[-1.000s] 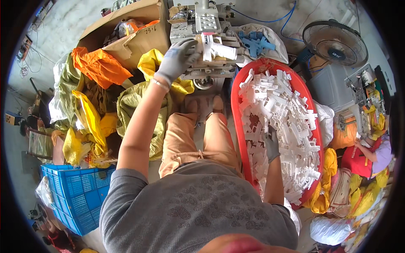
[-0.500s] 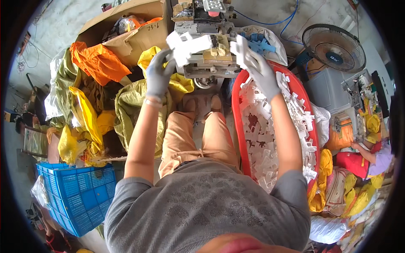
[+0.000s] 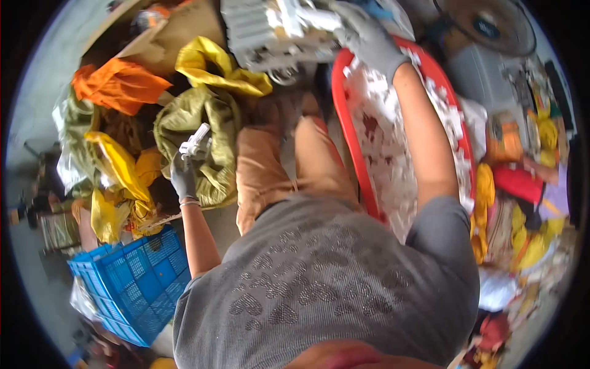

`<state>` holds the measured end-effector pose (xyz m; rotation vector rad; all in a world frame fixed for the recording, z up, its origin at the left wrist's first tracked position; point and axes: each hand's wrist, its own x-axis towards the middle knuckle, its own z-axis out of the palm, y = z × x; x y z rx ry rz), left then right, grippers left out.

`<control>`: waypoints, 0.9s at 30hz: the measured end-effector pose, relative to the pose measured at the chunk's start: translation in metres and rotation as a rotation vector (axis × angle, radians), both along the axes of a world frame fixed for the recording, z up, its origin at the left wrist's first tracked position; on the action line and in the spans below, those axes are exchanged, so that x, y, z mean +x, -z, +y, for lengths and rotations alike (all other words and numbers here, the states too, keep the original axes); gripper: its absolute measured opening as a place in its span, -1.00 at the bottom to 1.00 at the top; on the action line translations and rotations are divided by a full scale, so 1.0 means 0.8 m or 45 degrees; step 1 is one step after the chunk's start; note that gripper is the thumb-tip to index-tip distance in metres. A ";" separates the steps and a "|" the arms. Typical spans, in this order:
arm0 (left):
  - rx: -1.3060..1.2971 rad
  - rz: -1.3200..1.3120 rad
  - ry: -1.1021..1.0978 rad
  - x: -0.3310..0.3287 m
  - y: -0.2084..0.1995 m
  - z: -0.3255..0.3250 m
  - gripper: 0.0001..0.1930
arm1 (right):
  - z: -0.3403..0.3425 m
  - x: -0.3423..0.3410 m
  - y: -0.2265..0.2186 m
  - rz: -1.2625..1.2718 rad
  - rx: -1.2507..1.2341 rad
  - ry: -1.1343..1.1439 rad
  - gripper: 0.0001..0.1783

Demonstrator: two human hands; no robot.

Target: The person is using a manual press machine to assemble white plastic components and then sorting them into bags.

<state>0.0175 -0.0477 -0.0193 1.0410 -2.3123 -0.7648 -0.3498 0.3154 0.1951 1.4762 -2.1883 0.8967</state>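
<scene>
A white moulded plastic piece (image 3: 195,142), with short arms sticking out, is in my left hand (image 3: 183,175). That hand wears a grey glove, its fingers closed on the piece over the mouth of an olive-green sack (image 3: 216,117). At the top, my gloved right hand (image 3: 372,46) reaches to a grey metal machine (image 3: 252,40). Its fingers are round another white plastic piece (image 3: 319,18) at the machine's bed; motion blurs their tips. Under my right forearm stands a red oval tub (image 3: 342,117) heaped with similar white pieces (image 3: 384,147).
A cardboard box (image 3: 193,31) stands at the far left. Orange cloth (image 3: 120,86) and yellow sacks (image 3: 120,166) lie below it. A blue plastic crate (image 3: 132,277) is at the near left. A fan (image 3: 485,27) stands far right; another person's arm (image 3: 541,169) shows below it.
My left hand has come down and left from the machine to the green sack with a white piece. My right hand has moved inward to the machine. The whole view has shifted.
</scene>
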 end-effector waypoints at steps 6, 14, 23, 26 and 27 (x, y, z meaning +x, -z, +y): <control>0.198 -0.195 0.201 0.044 0.103 -0.014 -0.64 | 0.211 0.008 0.231 -0.814 0.401 0.631 -0.56; 0.287 -0.802 0.562 0.025 0.073 0.051 -0.64 | 0.257 0.137 0.419 -1.140 0.974 0.926 -0.48; 0.159 -0.785 0.601 0.025 0.057 0.068 -0.67 | 0.208 0.135 0.424 -0.651 1.091 0.998 -0.34; 0.154 -0.792 0.578 0.027 0.061 0.068 -0.66 | 0.223 0.134 0.417 -0.485 1.145 0.915 -0.36; 0.200 -0.800 0.562 0.024 0.055 0.071 -0.65 | 0.228 0.134 0.414 -0.440 1.110 0.866 -0.36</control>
